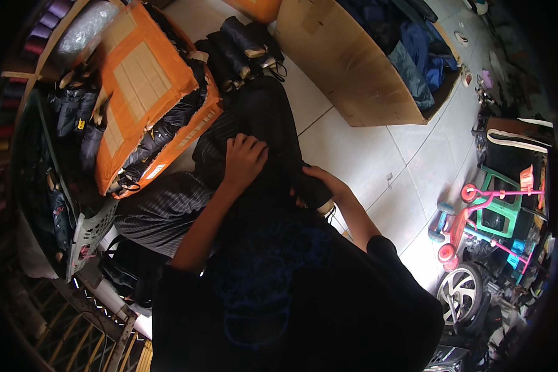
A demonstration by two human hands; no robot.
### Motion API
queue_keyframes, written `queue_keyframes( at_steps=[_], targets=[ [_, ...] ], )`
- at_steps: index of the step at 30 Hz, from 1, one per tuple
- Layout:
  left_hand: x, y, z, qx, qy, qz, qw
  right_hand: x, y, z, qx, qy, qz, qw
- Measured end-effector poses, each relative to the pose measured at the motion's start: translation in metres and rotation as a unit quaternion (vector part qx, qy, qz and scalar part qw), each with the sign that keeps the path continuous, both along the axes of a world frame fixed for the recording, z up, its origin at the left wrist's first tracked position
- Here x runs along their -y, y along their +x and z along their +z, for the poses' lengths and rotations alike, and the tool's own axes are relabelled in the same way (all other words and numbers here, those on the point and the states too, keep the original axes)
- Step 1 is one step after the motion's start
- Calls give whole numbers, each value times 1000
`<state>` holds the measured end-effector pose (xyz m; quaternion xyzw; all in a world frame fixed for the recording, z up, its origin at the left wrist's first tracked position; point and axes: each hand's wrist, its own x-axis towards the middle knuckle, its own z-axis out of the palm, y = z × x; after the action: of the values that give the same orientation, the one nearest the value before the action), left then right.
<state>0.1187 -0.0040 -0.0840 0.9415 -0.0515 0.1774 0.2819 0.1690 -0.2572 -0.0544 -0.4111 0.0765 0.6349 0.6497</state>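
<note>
A long black fabric bundle [280,133] lies across my lap. Its lower end shows a tan tip and a thin dark cord. My right hand [316,181] is closed round that end, thumb on top and fingertips showing at the inner side. On the dark cloth farther up rests my left hand [247,156], its fingers bent and slightly apart, gripping nothing that I can see. Black on black hides where the bundle meets my clothes. Beyond my knee, several similar black bundles [234,53] with tan ends lie together on the floor.
To the left leans an orange-taped carton [141,77] stuffed with black puffy pieces, beside a green plastic crate [96,232]. A large cardboard box [341,68] of dark and blue clothing stands ahead. At right are a pink child's scooter [487,201], a green stool [507,217] and a spoked wheel [462,294].
</note>
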Motion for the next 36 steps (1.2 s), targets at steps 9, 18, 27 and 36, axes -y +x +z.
queue_keyframes(
  at_steps=[9, 18, 27, 36],
  targets=[
    [15, 1, 27, -9, -142, 35, 989, -13, 6, -10, -51, 44, -109, 992],
    [23, 2, 33, 12, -159, 52, 986, -25, 16, -22, 393, -157, 23, 906],
    [25, -7, 35, 6, -277, 43, 960, -56, 16, 32, 543, -236, 63, 803],
    [18, -9, 48, -70, -539, 174, 821, -82, 8, 61, 644, -182, 26, 742]
  ],
)
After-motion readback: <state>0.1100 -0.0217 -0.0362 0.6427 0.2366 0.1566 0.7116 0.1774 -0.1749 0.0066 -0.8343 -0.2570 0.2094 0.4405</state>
